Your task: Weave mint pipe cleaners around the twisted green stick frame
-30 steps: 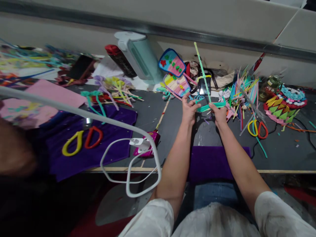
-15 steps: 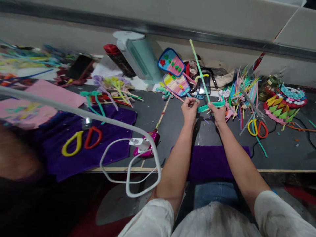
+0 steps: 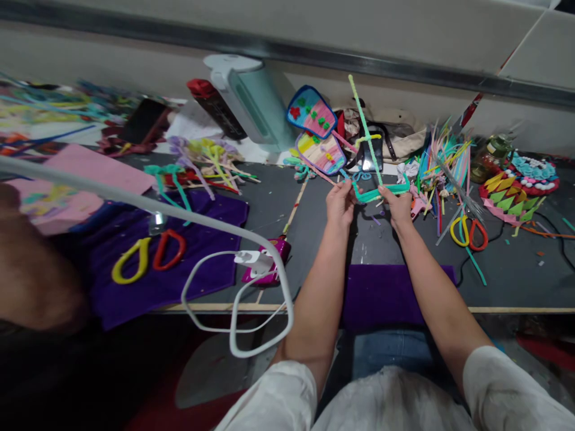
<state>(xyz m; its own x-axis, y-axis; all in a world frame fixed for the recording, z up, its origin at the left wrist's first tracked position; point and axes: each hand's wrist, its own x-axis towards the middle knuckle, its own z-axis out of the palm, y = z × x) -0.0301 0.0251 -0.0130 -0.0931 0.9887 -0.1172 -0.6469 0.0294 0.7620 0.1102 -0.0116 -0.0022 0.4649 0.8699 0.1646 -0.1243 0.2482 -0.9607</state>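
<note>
A turquoise pipe-cleaner strip [image 3: 372, 195], made of several lengths side by side, is between my hands, both its ends bent upward. My right hand [image 3: 399, 206] is closed on its right part, the thumb pressing near the middle. At its upturned left end, my left hand [image 3: 340, 202] pinches with thumb and fingers. A light green pipe-cleaner stem [image 3: 363, 117] rises from the strip by my right thumb, tilted left. Across the stem runs a short yellow pipe cleaner [image 3: 374, 137]. Beyond my left hand lie two colourful fuzzy pipe-cleaner pieces [image 3: 313, 114] on sticks.
Yellow-and-red-handled scissors [image 3: 468, 232] lie right, near a pipe-cleaner bundle [image 3: 444, 161] and a glass jar [image 3: 493, 157]. A kettle [image 3: 251, 102] stands behind. Left are a white cable [image 3: 206, 224], more scissors [image 3: 148, 257] on purple cloth [image 3: 211, 269], and another person's blurred hand [image 3: 40, 275].
My left hand has shifted slightly left and turned. The strip's left end, straight before, is now bent up. The other person's hand at the left has moved slightly.
</note>
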